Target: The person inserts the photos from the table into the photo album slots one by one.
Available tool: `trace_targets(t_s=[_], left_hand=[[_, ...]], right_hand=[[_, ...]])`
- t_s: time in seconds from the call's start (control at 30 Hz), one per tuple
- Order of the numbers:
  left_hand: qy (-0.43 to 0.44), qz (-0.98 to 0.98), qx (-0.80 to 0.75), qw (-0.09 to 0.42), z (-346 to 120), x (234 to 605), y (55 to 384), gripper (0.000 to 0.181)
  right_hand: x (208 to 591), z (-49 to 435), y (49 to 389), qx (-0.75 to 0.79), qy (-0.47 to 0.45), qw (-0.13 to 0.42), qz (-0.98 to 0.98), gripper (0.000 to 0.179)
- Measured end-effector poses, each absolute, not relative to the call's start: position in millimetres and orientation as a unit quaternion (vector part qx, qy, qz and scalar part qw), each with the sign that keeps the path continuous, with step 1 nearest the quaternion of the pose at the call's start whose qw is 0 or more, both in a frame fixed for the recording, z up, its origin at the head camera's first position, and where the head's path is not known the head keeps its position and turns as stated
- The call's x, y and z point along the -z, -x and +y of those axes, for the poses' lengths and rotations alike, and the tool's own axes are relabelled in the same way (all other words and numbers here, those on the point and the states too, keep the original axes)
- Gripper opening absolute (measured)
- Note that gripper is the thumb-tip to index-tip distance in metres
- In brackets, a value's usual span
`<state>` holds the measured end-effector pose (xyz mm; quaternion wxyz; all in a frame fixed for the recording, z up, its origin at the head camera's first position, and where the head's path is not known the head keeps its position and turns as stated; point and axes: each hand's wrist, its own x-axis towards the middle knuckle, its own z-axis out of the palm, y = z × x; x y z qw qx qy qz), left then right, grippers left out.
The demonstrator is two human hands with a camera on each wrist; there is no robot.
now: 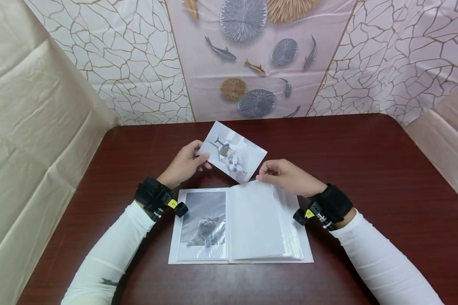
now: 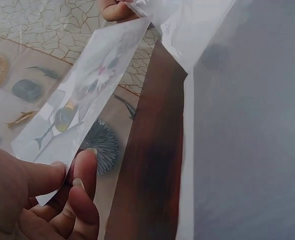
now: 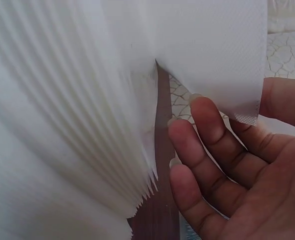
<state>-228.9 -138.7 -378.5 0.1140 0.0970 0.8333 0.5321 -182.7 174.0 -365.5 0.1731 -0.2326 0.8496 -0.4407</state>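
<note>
A photo print (image 1: 234, 154) of a cat beside a glass is pinched at its left edge between the thumb and fingers of my left hand (image 1: 187, 163). It is held tilted above the far edge of an open photo album (image 1: 309, 254). My right hand (image 1: 286, 177) pinches the top corner of a clear album sleeve page (image 3: 212, 55), lifting it away from the pages beneath. The print's lower corner is close to that page's top edge. On the album's left page, a grey kitten photo (image 1: 204, 224) sits in its pocket. Many stacked pages (image 3: 77, 125) fan out in the right wrist view.
The album lies on a dark reddish-brown table (image 1: 370, 169). Behind it hangs a patterned cloth (image 1: 248, 63) with discs and fish, and a cream cloth (image 1: 34, 140) covers the left side. Black wrist cameras (image 1: 154, 197) are strapped on both wrists.
</note>
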Motion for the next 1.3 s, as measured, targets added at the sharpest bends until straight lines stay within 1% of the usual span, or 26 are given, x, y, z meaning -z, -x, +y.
trace_targets(t_s=[0.13,0.33,0.57,0.7,0.9,1.17,1.3], left_hand=[[-0.1,0.833,-0.53,0.124,-139,381,229,0.025],[-0.109,0.838,-0.518,0.131,-143,386,233,0.025],[-0.129,0.841,-0.509,0.126,-146,390,236,0.024],[-0.116,0.841,-0.517,0.111,-147,390,237,0.025],[-0.09,0.837,-0.533,0.085,-148,389,239,0.024],[-0.088,0.837,-0.532,0.092,-147,388,238,0.024],[-0.089,0.835,-0.534,0.094,-146,387,236,0.025]], right_hand=[[365,174,183,0.448,0.228,0.175,0.847,0.009],[366,174,183,0.455,0.195,0.175,0.851,0.008],[364,175,184,0.484,0.16,0.188,0.84,0.025],[364,174,184,0.487,0.168,0.188,0.836,0.024],[364,174,184,0.466,0.193,0.183,0.843,0.014],[365,173,183,0.416,0.212,0.193,0.863,0.028],[366,172,182,0.412,0.227,0.187,0.863,0.027]])
